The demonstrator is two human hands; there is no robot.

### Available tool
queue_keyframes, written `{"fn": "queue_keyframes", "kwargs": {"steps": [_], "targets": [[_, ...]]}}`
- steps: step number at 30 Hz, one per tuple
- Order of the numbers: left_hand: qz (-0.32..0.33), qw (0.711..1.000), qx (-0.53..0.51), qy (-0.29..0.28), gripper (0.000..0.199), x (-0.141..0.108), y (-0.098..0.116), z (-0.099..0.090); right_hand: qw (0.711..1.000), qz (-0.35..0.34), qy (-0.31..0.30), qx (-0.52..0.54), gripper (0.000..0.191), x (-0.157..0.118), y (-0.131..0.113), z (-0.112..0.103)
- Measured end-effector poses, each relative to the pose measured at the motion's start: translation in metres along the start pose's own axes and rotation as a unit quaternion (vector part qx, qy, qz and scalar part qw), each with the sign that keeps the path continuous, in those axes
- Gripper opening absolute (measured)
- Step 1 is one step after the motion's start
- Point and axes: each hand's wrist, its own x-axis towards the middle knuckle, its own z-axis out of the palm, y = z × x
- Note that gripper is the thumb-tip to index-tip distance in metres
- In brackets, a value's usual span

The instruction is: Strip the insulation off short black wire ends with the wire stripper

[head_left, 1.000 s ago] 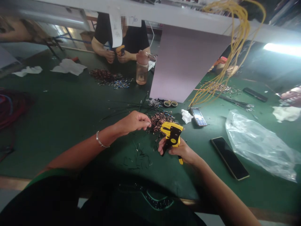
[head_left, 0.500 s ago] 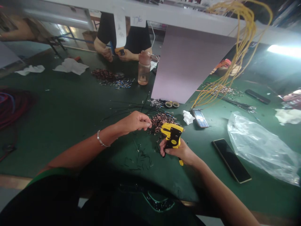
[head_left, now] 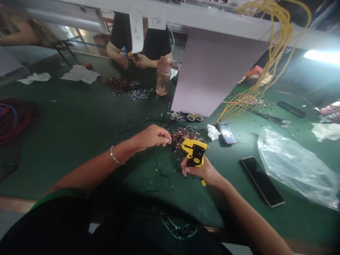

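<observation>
A yellow and black wire stripper (head_left: pixel 196 152) stands upright in my right hand (head_left: pixel 204 170), whose fingers wrap round its handles. Its jaws point left, toward my left hand (head_left: pixel 156 136). The left thumb and forefinger are pinched together at the near left edge of a pile of short copper-coloured pieces (head_left: pixel 184 136); whatever lies between the fingertips is too small to make out. Thin black wires (head_left: pixel 143 121) stretch across the table behind the left hand. Small dark offcuts (head_left: pixel 156 180) are scattered on the green mat below the hands.
A phone (head_left: pixel 261 180) and a clear plastic bag (head_left: pixel 294 166) lie at the right, with a keypad phone (head_left: pixel 226 133) and crumpled tissue (head_left: pixel 213 132) nearer. Behind stand a grey panel (head_left: pixel 212 67) and a bottle (head_left: pixel 163 79). Yellow wires (head_left: pixel 281 46) hang from the shelf. A co-worker's hands (head_left: pixel 145 62) are opposite.
My hands hold almost the same place, with the wire stripper's lower handle end shifted slightly. Across the table, a co-worker's tool has tilted a little and a blue strip now shows beside it.
</observation>
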Motion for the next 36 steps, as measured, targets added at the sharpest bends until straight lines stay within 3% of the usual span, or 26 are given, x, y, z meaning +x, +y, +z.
{"fn": "queue_keyframes", "kwargs": {"steps": [19,28,36], "targets": [[-0.001,1.000,0.013,0.007,0.018,0.003,-0.004,-0.002,0.997,0.014,0.049,-0.057,0.025,0.003,-0.006,0.012],[0.042,0.998,0.036,0.032,0.020,0.006,-0.009,-0.001,0.995,0.005,0.059,-0.082,0.022,0.005,-0.003,0.016],[0.050,0.996,0.060,0.045,0.023,0.008,-0.011,-0.002,0.992,0.023,0.106,-0.061,0.025,0.012,0.003,0.022]]}}
